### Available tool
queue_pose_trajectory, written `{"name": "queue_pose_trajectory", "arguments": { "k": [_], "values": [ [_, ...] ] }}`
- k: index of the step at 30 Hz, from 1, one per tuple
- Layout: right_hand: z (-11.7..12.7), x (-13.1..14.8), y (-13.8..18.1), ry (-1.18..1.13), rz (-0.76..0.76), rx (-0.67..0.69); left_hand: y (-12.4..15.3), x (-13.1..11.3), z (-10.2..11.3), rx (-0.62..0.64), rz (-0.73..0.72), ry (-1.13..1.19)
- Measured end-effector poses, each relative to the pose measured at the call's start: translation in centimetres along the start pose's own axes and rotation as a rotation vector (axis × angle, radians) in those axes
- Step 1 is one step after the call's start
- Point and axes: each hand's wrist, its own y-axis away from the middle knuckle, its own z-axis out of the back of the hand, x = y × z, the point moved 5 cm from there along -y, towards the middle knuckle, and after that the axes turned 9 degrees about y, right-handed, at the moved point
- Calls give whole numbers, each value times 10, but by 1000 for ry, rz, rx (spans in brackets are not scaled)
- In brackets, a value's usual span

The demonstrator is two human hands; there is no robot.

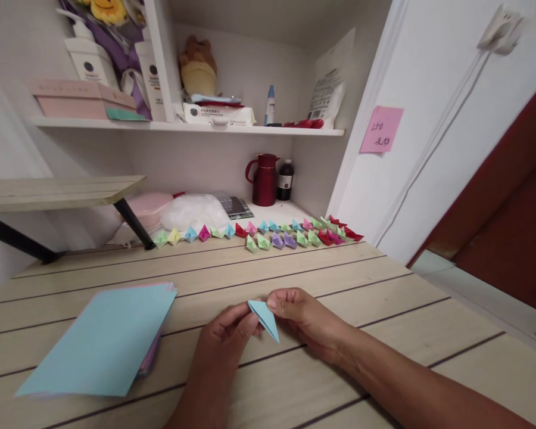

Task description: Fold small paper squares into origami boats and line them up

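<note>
A small light-blue folded paper (266,319), pointed at its lower end, is held just above the table between both hands. My left hand (230,333) pinches its left side with thumb and fingers. From the right, my right hand (301,316) grips the upper edge, thumb on top and fingers curled behind. A stack of coloured paper (102,339), with a light-blue sheet uppermost, lies to the left of my hands. Toward the back of the table stand rows of small folded paper boats (289,239) in green, purple, red, pink, blue and yellow.
Behind the boats a dark red jug (265,180) stands beside a dark bottle (285,180). A white plastic bag (192,213) lies left of them. A small wooden stand (58,192) with black legs rises at the left. A white shelf (196,127) spans above.
</note>
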Motion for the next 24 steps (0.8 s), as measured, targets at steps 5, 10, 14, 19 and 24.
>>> {"name": "queue_pose_trajectory", "arguments": {
  "k": [5,10,14,19,24],
  "values": [
    [2,-2,1,54,-20,-65,0,3,-1,9,13,19],
    [0,1,1,267,48,-101,3,2,-3,6,-10,4],
    [-5,6,2,484,137,-88,6,1,-7,4,27,-72],
    [-11,11,7,638,234,-121,8,-3,-5,-72,-5,-203],
    [-9,20,15,766,337,-313,3,-7,12,-242,-58,-291]
  ]
}}
